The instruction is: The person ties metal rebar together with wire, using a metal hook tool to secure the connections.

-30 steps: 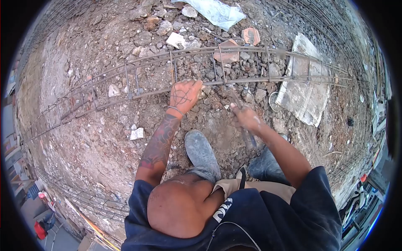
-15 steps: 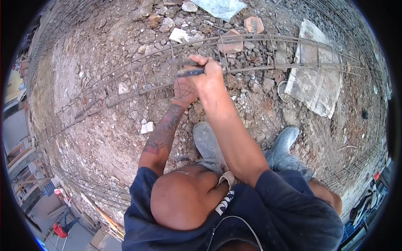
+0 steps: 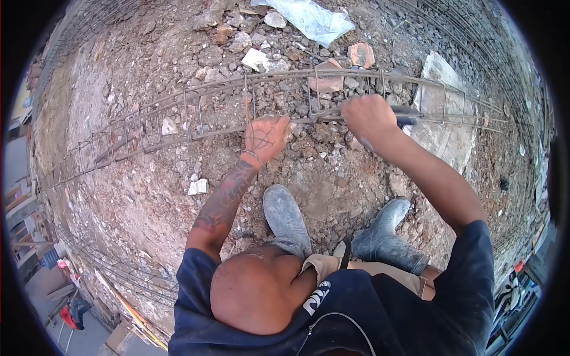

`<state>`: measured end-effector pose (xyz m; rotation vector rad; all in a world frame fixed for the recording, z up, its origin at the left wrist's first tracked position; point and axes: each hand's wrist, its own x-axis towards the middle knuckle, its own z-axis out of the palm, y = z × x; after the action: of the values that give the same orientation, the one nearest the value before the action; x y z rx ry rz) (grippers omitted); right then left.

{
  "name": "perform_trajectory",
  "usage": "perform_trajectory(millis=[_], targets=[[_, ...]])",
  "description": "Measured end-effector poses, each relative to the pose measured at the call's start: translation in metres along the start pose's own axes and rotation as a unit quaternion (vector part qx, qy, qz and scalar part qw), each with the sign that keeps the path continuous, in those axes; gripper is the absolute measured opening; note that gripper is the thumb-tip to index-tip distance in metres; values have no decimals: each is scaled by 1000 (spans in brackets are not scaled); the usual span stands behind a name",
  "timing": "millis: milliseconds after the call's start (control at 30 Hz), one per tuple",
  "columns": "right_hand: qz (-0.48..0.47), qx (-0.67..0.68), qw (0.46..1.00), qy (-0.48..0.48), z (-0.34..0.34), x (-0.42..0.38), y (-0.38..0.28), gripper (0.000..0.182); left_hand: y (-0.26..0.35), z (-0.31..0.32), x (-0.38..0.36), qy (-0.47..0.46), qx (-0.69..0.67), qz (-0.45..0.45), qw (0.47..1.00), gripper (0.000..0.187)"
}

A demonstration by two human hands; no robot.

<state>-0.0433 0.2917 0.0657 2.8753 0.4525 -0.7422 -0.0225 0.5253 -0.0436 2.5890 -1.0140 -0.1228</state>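
A long rebar cage (image 3: 219,132), made of thin bars with square stirrups, stretches across the ground in front of me. My right hand (image 3: 369,115) is closed around a pair of pincers (image 3: 406,115). Their dark handles stick out to the right of the fist, and the head lies against the near bar beside a stirrup. On the same near bar, my left hand (image 3: 266,137) is closed with curled fingers left of the pincers. Whether it also pinches a wire I cannot make out.
Rubble and broken brick (image 3: 361,54) lie behind the cage, with a clear plastic sheet (image 3: 323,24) farther back. A pale, dirty board (image 3: 442,133) lies under its right part. My grey boots (image 3: 285,213) stand close to it. A person in red (image 3: 70,317) is at lower left.
My right hand has swung from above the left hand out to the right, turning the pincers so their handles now point right. My left hand stays near the same bar.
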Motion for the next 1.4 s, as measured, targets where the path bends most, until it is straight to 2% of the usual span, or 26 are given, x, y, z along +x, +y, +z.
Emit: perform_trajectory(millis=[33,67,133,167,233,267,300,367,400,467,600,667,767,833,900,967,1000,1067,1100,1133,1167,1233,1267,1300,1367,1400], targets=[[5,-2,1000,3,-1,15,4,13,11,-3,6,-49,-39,-55,997,19],[-11,-35,999,3,3,33,6,12,20,1,14,-47,-38,-51,997,19],[-26,-66,997,6,23,50,5,11,28,11,29,-43,-95,-161,981,32],[16,-39,998,46,38,48,11,15,23,13,30,-44,-96,-162,981,32],[97,31,991,85,50,37,24,21,15,10,36,-32,-319,-169,932,40],[138,82,984,79,56,18,23,24,17,6,33,18,-284,-131,950,40],[170,167,966,98,64,-1,20,22,16,7,28,20,-285,-134,949,40],[203,319,917,130,96,-39,10,25,12,10,24,131,-179,91,971,35],[203,388,888,142,120,-54,-1,28,13,10,23,82,-203,48,975,24],[231,448,861,63,150,-74,-27,37,14,9,30,60,-233,15,971,20],[265,433,859,71,170,-70,-72,39,12,11,35,12,-282,-52,958,11],[160,346,882,279,137,-57,-83,41,12,6,38,7,-268,-60,962,12],[102,250,907,323,95,-21,-79,44,13,8,42,9,-257,-79,963,10],[88,219,918,318,90,8,-69,41,8,11,46,-48,-263,-106,958,15],[69,189,928,312,93,26,-61,39,0,12,48,-39,-275,-106,955,16],[43,197,935,292,98,36,-58,33,-10,9,48,-77,-300,-31,950,18],[48,217,930,293,97,36,-59,32,-9,3,47,-72,-299,-36,951,18],[52,223,935,272,96,36,-60,33,8,-13,36,145,-226,25,963,25],[61,228,938,255,95,36,-59,34,22,-12,21,149,-226,21,962,25],[57,224,938,257,93,38,-56,34,42,-8,2,87,-338,-129,928,28],[52,230,940,247,93,38,-54,34,58,1,-15,19,-437,-274,856,31],[46,238,942,233,95,38,-55,35,76,77,-40,61,-576,-366,728,25],[39,245,940,234,95,38,-54,37,79,88,-32,141,-593,-380,695,21],[32,250,940,231,96,36,-53,39,73,87,-23,141,-595,-386,690,21],[25,240,946,215,97,31,-54,46,67,77,0,170,-668,-298,661,22],[22,278,933,226,99,32,-51,50,64,76,4,121,-672,-328,653,22]])
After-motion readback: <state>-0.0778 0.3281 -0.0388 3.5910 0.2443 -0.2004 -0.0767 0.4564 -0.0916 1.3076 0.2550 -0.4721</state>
